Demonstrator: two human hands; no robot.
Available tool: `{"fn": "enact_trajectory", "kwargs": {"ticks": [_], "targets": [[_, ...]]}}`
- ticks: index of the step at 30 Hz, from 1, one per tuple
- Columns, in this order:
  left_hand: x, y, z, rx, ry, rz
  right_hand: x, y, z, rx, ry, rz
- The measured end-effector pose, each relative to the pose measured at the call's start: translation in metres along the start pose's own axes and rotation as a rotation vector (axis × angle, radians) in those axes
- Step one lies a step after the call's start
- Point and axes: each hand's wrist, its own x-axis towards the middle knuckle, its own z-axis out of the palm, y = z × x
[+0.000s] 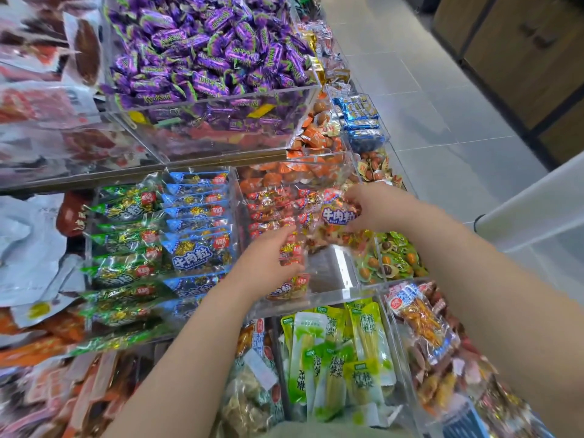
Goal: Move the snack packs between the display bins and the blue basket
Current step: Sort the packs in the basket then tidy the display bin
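The lower left of the frame is smeared by motion and the bags there cannot be told apart; the left edge cuts off more bags. The thumb of the left hand is hidden under the palm. Its fingertips blur into the row of red packs at centre, so I cannot tell whether they grasp one or only lie on top. Those packs stand on edge in the left part of a clear bin. The right part of the bin's bottom is bare, leaving open room just below the right hand. Thin clear walls divide the bin from the blue packs and green packs to the left, the pale green packs below, and the tub of purple sweets above. Tiled floor runs along the right of the display. The right hand's fingers are curled round one red pack, gripping its right side and holding it tilted over the bin, near the left hand's fingertips
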Motion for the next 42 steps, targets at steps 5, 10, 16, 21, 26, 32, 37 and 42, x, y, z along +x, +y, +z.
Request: {"fn": "enact_trajectory", "kwargs": {"ticks": [5, 10, 16, 21, 26, 32, 37, 42], "targets": [[0.024, -0.009, 0.019, 0.381, -0.301, -0.130, 0.045, -0.020, 0.029, -0.194, -0.121, -0.047], [0.033, -0.018, 0.043, 0.511, -0.365, -0.236, 0.072, -0.019, 0.077, -0.292, -0.212, -0.038], [0.039, -0.016, 0.051, 0.539, -0.287, -0.265, 0.075, -0.025, 0.127, -0.363, 0.044, -0.026], [0.043, -0.023, 0.049, 0.477, -0.246, -0.315, 0.078, -0.017, 0.159, -0.466, 0.038, -0.018], [0.046, -0.031, 0.049, 0.431, -0.251, -0.328, 0.103, -0.012, 0.145, -0.571, -0.003, -0.074], [0.049, -0.034, 0.048, 0.421, -0.266, -0.327, 0.097, -0.016, 0.138, -0.525, 0.005, -0.075], [0.049, -0.035, 0.047, 0.410, -0.257, -0.328, 0.064, -0.025, 0.147, -0.305, 0.082, 0.009], [0.047, -0.034, 0.046, 0.388, -0.249, -0.314, 0.040, -0.027, 0.155, 0.223, 0.065, 0.242]]}}
